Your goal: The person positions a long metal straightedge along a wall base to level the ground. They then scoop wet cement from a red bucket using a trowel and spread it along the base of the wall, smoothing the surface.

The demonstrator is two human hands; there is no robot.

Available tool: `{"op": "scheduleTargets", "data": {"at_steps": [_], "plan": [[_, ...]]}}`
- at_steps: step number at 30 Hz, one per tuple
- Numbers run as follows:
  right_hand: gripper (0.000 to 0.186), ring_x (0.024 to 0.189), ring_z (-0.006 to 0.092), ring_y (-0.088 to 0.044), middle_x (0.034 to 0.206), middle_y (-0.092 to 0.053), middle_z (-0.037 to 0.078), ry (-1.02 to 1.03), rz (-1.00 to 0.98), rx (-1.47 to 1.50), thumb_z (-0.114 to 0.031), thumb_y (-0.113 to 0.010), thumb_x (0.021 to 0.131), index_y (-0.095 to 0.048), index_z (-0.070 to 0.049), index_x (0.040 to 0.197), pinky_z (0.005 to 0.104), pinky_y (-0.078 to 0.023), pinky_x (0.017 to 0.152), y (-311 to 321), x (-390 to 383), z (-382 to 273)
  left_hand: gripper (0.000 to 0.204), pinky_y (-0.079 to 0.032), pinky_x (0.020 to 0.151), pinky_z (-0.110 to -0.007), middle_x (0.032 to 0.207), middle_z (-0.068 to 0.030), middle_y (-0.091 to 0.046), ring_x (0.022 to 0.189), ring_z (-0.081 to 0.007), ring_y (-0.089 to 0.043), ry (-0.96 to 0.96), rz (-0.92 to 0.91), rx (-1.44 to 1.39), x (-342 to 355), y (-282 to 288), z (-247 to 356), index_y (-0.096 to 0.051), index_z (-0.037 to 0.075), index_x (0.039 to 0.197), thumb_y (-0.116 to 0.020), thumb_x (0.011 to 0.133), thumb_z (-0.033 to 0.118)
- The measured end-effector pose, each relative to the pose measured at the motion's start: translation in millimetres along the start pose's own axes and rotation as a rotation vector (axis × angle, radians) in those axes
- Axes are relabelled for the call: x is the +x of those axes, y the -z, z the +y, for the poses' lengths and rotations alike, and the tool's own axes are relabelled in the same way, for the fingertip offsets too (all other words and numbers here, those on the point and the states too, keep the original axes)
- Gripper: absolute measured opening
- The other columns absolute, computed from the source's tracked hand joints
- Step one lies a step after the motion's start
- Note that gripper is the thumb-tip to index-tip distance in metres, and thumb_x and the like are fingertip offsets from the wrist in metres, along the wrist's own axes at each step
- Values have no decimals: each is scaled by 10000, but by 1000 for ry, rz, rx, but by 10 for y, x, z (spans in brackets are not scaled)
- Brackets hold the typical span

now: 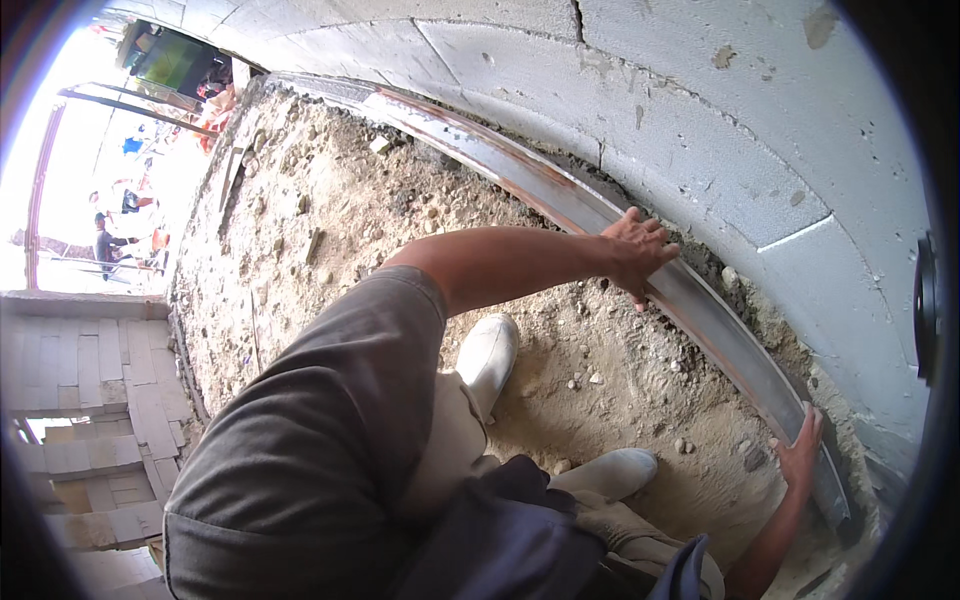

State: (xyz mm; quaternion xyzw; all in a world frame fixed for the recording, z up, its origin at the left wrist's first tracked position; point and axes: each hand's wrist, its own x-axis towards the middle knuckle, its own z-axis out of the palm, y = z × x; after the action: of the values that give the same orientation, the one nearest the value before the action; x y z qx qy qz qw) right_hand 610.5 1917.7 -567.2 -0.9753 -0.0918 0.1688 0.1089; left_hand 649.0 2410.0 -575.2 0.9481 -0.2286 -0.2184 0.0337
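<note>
A long grey metal channel [715,318] with rust-brown patches lies along the foot of the wall and looks curved in this fisheye view. My left hand [638,252] reaches across its middle stretch, fingers bent over the far edge and thumb at the near side. Close to the channel's near end at the lower right, my right hand [799,455] grips it across its width, with the fingers at the far edge. Part of each hand's grip is hidden underneath.
A pale block wall [690,150] rises beside the channel, with a dark round object [925,310] at the right rim. Rubble and stones cover the dirt floor [330,200]. My white boots [488,362] stand on it. Stacked blocks [90,380] are at left; a person [106,245] is outside.
</note>
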Motion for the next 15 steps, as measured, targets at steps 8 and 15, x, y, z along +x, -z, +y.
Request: {"op": "scheduleTargets", "data": {"at_steps": [8, 15], "plan": [[957, 1314, 413, -276, 1410, -313, 213, -120, -11, -40, -61, -762, 572, -296, -125, 1405, 473, -244, 1088, -186, 27, -24, 1008, -284, 989, -507, 1313, -167, -432, 1260, -314, -370, -46, -27, -73, 123, -169, -88, -368, 122, 1369, -775, 584, 606], [826, 1292, 345, -347, 1374, -410, 185, -65, 150, 9, -133, -754, 718, -304, -53, 1406, 434, -280, 1081, -322, -320, 612, 901, -189, 1088, -573, 1426, -202, -319, 1341, -372, -263, -199, 113, -142, 604, -544, 248, -339, 104, 1408, -691, 725, 574]]}}
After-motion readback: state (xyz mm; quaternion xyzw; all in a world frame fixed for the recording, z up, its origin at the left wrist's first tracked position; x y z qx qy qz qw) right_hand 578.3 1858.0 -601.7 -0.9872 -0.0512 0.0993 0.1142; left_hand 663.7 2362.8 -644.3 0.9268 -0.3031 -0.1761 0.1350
